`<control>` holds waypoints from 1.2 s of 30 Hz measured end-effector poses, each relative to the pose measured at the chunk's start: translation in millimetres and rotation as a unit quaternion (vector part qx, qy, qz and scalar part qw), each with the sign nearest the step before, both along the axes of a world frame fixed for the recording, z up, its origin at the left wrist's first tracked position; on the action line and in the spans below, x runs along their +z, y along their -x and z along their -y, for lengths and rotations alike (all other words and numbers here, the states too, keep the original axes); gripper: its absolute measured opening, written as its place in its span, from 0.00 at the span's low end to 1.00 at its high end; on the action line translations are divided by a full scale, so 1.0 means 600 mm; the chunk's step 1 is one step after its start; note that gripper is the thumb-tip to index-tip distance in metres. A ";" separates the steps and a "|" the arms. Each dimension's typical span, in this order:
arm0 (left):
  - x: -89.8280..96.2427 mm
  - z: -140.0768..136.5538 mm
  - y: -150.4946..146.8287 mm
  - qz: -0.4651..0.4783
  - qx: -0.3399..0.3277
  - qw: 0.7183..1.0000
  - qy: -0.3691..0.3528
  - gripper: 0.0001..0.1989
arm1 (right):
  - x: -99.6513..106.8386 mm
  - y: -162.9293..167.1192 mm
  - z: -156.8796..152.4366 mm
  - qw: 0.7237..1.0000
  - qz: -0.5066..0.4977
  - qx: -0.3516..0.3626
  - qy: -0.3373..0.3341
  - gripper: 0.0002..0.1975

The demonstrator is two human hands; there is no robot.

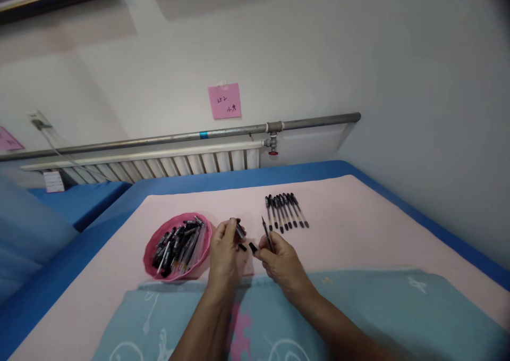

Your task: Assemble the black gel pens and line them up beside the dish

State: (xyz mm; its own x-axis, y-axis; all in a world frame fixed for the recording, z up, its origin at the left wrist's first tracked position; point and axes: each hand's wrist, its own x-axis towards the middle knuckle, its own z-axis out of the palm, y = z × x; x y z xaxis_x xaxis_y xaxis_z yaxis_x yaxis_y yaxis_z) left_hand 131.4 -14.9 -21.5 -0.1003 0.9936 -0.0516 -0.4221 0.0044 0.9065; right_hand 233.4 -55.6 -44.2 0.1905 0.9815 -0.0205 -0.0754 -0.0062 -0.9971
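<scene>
From my seat I have both hands at work over the pink cloth (pixel 338 233), fingers curled in close rather than spread. My left hand (pixel 223 252) is narrowed around a black-and-clear pen part (pixel 240 231), pinched between thumb and fingers and slanting toward the other hand. A small black piece (pixel 242 248) shows just below those left fingertips; I can't tell whether they hold it or it lies on the cloth. My right hand (pixel 283 259) grips a slender dark pen piece (pixel 266 233), its pointed end standing up past the fingers, and at the left edge of that same grip I see a black cap (pixel 253 248), tilted toward the left fingers, the two hands close but apart. Just left of the left hand sits a pink basket (pixel 148 252), filled with loose pens and pen parts (pixel 175 249). Beyond the right fingers, slightly to their right, a row of pens (pixel 285 212) lies side by side, black grips at the far end. On the near side of both hands, a teal cloth (pixel 358 302) spreads under the forearms.
</scene>
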 end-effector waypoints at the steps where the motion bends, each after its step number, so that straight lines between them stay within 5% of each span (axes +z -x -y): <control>1: 0.001 -0.004 0.006 0.009 0.005 1.000 0.008 0.16 | 0.000 -0.002 0.001 1.000 0.007 0.004 0.005 0.06; 16: -0.001 -0.026 0.039 0.043 -0.070 0.993 0.080 0.13 | -0.002 -0.040 0.001 0.984 0.174 0.024 0.027 0.08; 28: -0.002 -0.022 0.033 0.044 -0.107 0.988 0.102 0.11 | -0.005 -0.048 0.000 0.988 0.154 0.019 0.028 0.17; 36: -0.006 -0.023 0.034 0.051 -0.105 0.988 0.100 0.11 | 0.000 -0.048 0.003 0.989 0.137 0.034 0.035 0.15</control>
State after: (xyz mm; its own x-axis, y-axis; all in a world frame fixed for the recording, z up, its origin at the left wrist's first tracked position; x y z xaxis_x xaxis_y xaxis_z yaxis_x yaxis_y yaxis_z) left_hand 111.2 -1.2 -25.0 0.1223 0.9610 -0.2482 -0.4814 0.2761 0.8319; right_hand 262.1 -57.4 -44.0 0.1329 0.9900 -0.0462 0.2012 -0.0726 -0.9768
